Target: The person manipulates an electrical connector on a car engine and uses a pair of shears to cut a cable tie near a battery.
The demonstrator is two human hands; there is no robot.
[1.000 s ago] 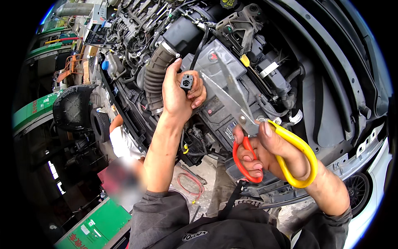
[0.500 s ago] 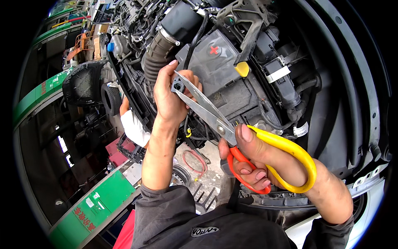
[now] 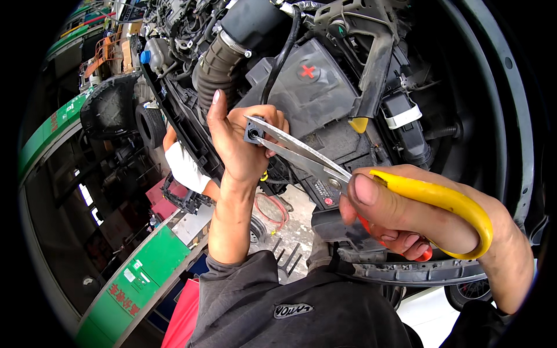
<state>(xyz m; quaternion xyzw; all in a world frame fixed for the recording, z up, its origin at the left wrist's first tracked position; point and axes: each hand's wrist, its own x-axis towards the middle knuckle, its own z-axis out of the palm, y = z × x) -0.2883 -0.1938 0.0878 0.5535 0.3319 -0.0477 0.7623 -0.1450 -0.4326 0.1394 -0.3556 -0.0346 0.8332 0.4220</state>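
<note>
Bright, even daylight with soft shadows. Mild glare on the scissor blades (image 3: 301, 153). Heavy fisheye bending at the rim, black corners. Centre sharp; the far left background is dim and slightly soft.

Right hand (image 3: 418, 214) covering scissors (image 3: 307, 156) pivot-to-handle junction; red loop mostly hiding under fingers. Left hand (image 3: 241, 145) fingers hiding most of small black part (image 3: 253, 133); blade tips overlapping it, contact unclear. Another person's arm (image 3: 188, 168) disappearing behind bumper. Battery (image 3: 325, 98) label too small.
</note>
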